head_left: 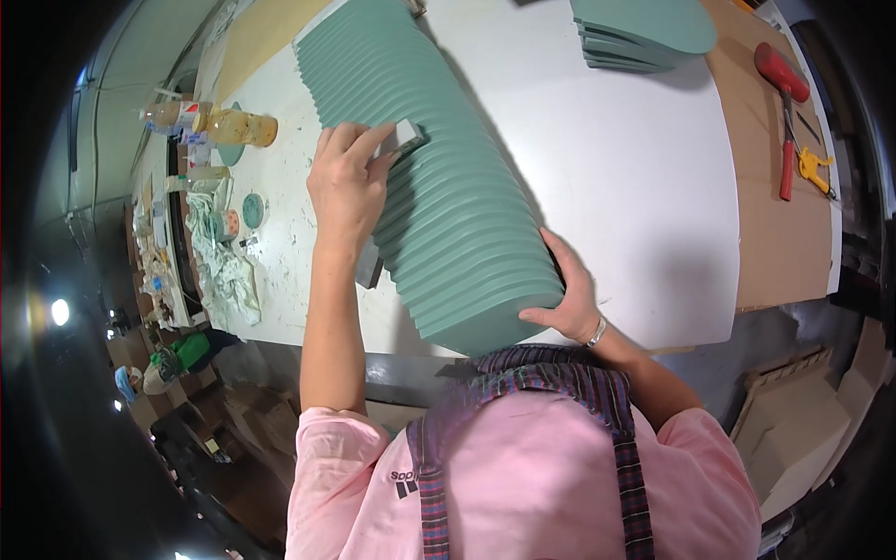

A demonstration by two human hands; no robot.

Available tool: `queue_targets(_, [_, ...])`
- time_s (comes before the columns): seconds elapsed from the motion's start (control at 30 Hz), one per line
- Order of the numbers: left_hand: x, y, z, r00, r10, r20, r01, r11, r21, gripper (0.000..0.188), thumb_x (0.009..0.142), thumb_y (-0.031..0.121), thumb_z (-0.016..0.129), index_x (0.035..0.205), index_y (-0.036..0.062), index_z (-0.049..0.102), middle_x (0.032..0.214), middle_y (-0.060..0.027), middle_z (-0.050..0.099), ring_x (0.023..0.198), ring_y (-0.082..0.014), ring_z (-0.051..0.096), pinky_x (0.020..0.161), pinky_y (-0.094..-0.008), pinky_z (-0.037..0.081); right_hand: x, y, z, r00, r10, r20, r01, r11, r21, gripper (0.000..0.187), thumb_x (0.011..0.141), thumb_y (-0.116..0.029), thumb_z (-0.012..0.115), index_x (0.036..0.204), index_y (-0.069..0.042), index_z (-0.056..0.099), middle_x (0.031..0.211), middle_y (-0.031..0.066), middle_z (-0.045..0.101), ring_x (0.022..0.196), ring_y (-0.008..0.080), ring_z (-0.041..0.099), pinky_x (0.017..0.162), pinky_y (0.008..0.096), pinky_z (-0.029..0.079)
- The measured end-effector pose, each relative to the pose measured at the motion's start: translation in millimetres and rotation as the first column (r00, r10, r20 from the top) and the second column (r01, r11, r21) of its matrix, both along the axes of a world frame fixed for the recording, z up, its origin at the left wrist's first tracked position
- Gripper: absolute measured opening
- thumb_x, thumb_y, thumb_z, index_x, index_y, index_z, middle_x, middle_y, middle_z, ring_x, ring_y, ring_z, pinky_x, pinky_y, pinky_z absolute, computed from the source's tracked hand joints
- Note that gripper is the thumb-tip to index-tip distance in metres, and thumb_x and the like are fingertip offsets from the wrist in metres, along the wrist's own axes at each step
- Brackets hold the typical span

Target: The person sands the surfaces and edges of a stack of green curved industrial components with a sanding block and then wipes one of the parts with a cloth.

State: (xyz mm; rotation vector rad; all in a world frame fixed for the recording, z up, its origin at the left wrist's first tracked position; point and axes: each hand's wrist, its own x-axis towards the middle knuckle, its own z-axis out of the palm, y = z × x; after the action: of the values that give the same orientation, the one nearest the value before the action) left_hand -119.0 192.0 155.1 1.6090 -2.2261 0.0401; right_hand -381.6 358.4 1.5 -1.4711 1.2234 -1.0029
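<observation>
A long row of green, smooth-edged sheets lies fanned out, overlapping like shingles, on the white table, from my body to the far edge. My left hand is closed round a small grey block with a darker end, against the row's left upper part. I cannot tell what the block is. My right hand presses on the near right end of the row, thumb on the front sheet and fingers along its side. Another dark-sided grey block sits by the row's left edge, partly hidden by my left forearm.
At the far right lies another stack of green rounded sheets. A red mallet and a yellow clamp-like tool rest on brown cardboard. On the left stand bottles, near a crumpled cloth and a small green-filled dish.
</observation>
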Motion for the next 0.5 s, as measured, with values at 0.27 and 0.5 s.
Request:
queue_targets(0.27, [68.7, 48.9, 12.8, 0.980, 0.201, -0.005, -0.199, 0.976, 0.092, 0.035, 0.071, -0.003, 0.080, 0.104, 0.0095, 0.078, 0.088, -0.0037, 0.065, 0.081, -0.0226, 0.058, 0.070, -0.0355, 0.049, 1.2, -0.7, 2.1, 1.000, -0.011, -0.008, 0.011, 1.000, -0.018, 0.115, 0.059, -0.047, 0.093, 0.152, -0.004, 0.042, 0.143, 0.0237, 0.054, 0.128, 0.0402, 0.056, 0.110, 0.0449, 0.045])
queue_targets(0.5, [43.8, 62.0, 17.3, 0.989, 0.149, -0.018, -0.144, 0.976, 0.166, 0.041, 0.070, -0.007, 0.078, 0.109, 0.0052, 0.075, 0.093, -0.0077, 0.064, 0.085, -0.0245, 0.059, 0.075, -0.0358, 0.049, -0.1, -0.1, -5.9, 1.000, -0.023, 0.014, 0.023, 1.000, -0.013, 0.114, 0.058, -0.045, 0.093, 0.152, -0.004, 0.043, 0.143, 0.0229, 0.055, 0.129, 0.0392, 0.057, 0.109, 0.0446, 0.046])
